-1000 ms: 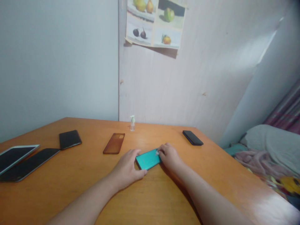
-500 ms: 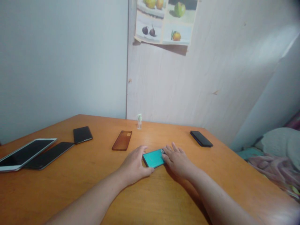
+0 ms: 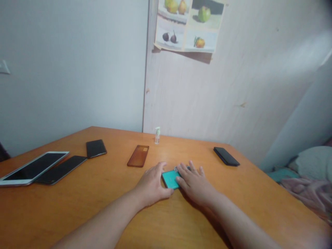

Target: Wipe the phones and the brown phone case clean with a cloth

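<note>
A turquoise-backed smartphone (image 3: 170, 179) lies on the table, its right part covered by my right hand. My left hand (image 3: 153, 183) grips its left end, with the thumb at the near edge and the fingers at the far edge. Flat over the camera end rests my right hand (image 3: 193, 181), fingers spread and holding nothing. Beyond my left hand is a translucent brown phone case (image 3: 138, 156) with a camera cutout.
On the left of the wooden table (image 3: 103, 197) lie a white tablet (image 3: 36, 167), a long black phone (image 3: 62, 169) and a smaller black phone (image 3: 95, 148). A small pump bottle (image 3: 157, 135) stands at the back. At right is a dark wallet-like case (image 3: 226, 156).
My right hand has slid left over the turquoise phone and now hides more of it. My left hand keeps its place at the left end. The view has turned slightly left.
</note>
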A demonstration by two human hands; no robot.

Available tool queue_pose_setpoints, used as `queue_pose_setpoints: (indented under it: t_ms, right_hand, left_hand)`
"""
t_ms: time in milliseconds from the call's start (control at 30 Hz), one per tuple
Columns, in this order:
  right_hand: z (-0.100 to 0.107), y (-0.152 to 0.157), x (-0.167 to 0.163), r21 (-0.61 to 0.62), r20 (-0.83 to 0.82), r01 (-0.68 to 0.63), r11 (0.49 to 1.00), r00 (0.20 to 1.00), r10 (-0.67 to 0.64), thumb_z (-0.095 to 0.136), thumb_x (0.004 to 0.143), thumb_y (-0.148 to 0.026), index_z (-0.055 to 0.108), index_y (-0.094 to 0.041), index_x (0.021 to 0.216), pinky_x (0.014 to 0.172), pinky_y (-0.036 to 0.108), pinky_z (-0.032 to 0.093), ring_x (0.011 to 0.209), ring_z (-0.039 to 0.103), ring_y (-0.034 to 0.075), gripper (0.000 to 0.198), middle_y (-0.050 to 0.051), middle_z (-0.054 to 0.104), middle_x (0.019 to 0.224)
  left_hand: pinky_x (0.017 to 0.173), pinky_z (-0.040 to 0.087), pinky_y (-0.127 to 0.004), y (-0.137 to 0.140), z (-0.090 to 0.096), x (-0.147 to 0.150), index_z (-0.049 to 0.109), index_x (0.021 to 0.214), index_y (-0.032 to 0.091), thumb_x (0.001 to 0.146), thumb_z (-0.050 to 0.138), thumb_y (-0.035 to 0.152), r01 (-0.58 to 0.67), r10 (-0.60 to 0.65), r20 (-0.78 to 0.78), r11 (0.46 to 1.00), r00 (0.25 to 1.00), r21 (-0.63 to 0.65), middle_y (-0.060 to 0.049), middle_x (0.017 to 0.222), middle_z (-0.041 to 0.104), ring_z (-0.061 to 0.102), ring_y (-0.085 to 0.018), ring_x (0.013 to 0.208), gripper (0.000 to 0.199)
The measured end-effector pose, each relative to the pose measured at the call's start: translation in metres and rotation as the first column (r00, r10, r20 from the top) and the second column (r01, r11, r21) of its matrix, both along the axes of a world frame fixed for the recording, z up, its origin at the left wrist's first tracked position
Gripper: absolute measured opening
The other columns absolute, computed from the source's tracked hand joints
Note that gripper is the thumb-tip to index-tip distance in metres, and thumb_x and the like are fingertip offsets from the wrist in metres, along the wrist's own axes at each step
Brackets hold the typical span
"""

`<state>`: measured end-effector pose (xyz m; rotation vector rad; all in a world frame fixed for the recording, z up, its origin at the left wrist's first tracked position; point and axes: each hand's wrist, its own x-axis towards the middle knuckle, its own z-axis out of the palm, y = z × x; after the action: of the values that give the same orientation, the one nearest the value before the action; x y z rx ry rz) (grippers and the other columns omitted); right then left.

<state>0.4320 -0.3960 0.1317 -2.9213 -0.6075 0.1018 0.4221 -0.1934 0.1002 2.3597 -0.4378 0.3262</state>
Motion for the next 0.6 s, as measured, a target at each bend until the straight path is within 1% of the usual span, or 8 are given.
queue_pose_setpoints:
  t_ms: [67, 133, 167, 233, 300, 367, 467, 600]
  right_hand:
    - [0.002, 0.009, -0.009, 0.049, -0.049, -0.156, 0.987, 0.986, 0.158, 0.019, 0.099, -0.058, 0.023, -0.031, 0.154, 0.114, 0.066, 0.002, 0.148, 0.003, 0.035, 0.061, 0.002, 0.019, 0.161]
    - [0.004, 0.013, -0.013, 0.073, -0.057, -0.211, 0.975, 0.975, 0.216, 0.018, 0.099, -0.058, 0.022, -0.032, 0.154, 0.114, 0.064, 0.000, 0.149, 0.002, 0.033, 0.061, 0.001, 0.020, 0.161]
    - [0.004, 0.012, -0.012, 0.064, -0.049, -0.182, 0.981, 0.982, 0.185, 0.018, 0.099, -0.058, 0.024, -0.032, 0.154, 0.114, 0.065, -0.001, 0.149, 0.002, 0.034, 0.061, 0.002, 0.021, 0.161]
    - [0.004, 0.004, -0.004, 0.019, -0.022, -0.043, 0.999, 0.999, 0.043, 0.020, 0.099, -0.059, 0.030, -0.028, 0.152, 0.112, 0.069, -0.001, 0.148, 0.003, 0.037, 0.063, 0.005, 0.025, 0.160]
    - [0.003, -0.008, 0.007, -0.025, 0.008, 0.103, 0.994, 0.995, -0.102, 0.021, 0.098, -0.059, 0.035, -0.025, 0.151, 0.109, 0.072, 0.000, 0.147, 0.006, 0.041, 0.064, 0.007, 0.028, 0.159]
    - [0.002, -0.016, 0.014, -0.042, 0.026, 0.163, 0.986, 0.986, -0.162, 0.021, 0.098, -0.059, 0.037, -0.024, 0.149, 0.108, 0.074, 0.002, 0.146, 0.008, 0.042, 0.064, 0.008, 0.030, 0.158]
    - [0.002, -0.013, 0.009, -0.016, 0.017, 0.086, 0.996, 0.996, -0.086, 0.021, 0.097, -0.061, 0.038, -0.024, 0.149, 0.109, 0.073, 0.002, 0.147, 0.008, 0.041, 0.066, 0.008, 0.030, 0.158]
    - [0.004, 0.005, -0.011, 0.053, -0.017, -0.128, 0.990, 0.991, 0.130, 0.022, 0.097, -0.063, 0.032, -0.028, 0.151, 0.112, 0.068, 0.002, 0.148, 0.008, 0.036, 0.065, 0.006, 0.028, 0.159]
  left_hand:
    - [0.093, 0.047, -0.041, 0.001, 0.001, 0.000, 0.044, 0.132, 0.018, 0.064, 0.073, 0.035, 0.018, -0.018, 0.006, 1.000, 1.000, 0.014, -0.014, 0.121, 0.063, 0.061, -0.031, 0.111, 0.076]
    - [0.093, 0.047, -0.041, 0.001, 0.001, 0.001, 0.046, 0.130, 0.017, 0.064, 0.072, 0.035, 0.026, -0.026, 0.019, 0.999, 0.999, 0.025, -0.014, 0.120, 0.063, 0.060, -0.031, 0.110, 0.073]
    - [0.092, 0.047, -0.041, 0.002, 0.001, 0.001, 0.047, 0.129, 0.017, 0.064, 0.072, 0.036, 0.022, -0.023, 0.025, 0.999, 0.999, 0.031, -0.015, 0.120, 0.064, 0.061, -0.031, 0.109, 0.072]
    - [0.090, 0.047, -0.042, 0.002, 0.002, 0.002, 0.050, 0.127, 0.017, 0.064, 0.072, 0.038, 0.003, -0.004, 0.030, 0.999, 1.000, 0.047, -0.014, 0.117, 0.065, 0.061, -0.032, 0.106, 0.070]
    - [0.089, 0.047, -0.041, 0.002, 0.002, 0.003, 0.053, 0.123, 0.017, 0.063, 0.074, 0.038, -0.001, -0.001, 0.039, 0.998, 0.999, 0.065, -0.013, 0.114, 0.065, 0.060, -0.032, 0.104, 0.067]
    - [0.088, 0.046, -0.040, 0.002, 0.002, 0.004, 0.059, 0.116, 0.019, 0.063, 0.074, 0.037, 0.019, -0.024, 0.056, 0.996, 0.998, 0.089, -0.011, 0.111, 0.065, 0.059, -0.031, 0.103, 0.058]
    - [0.083, 0.046, -0.036, 0.003, 0.002, 0.005, 0.064, 0.104, 0.020, 0.065, 0.072, 0.035, 0.041, -0.051, 0.076, 0.991, 0.996, 0.128, -0.008, 0.100, 0.064, 0.058, -0.028, 0.096, 0.042]
    - [0.079, 0.045, -0.034, 0.004, 0.001, 0.006, 0.066, 0.097, 0.020, 0.069, 0.069, 0.037, 0.055, -0.066, 0.082, 0.989, 0.994, 0.134, -0.007, 0.093, 0.061, 0.057, -0.026, 0.091, 0.033]
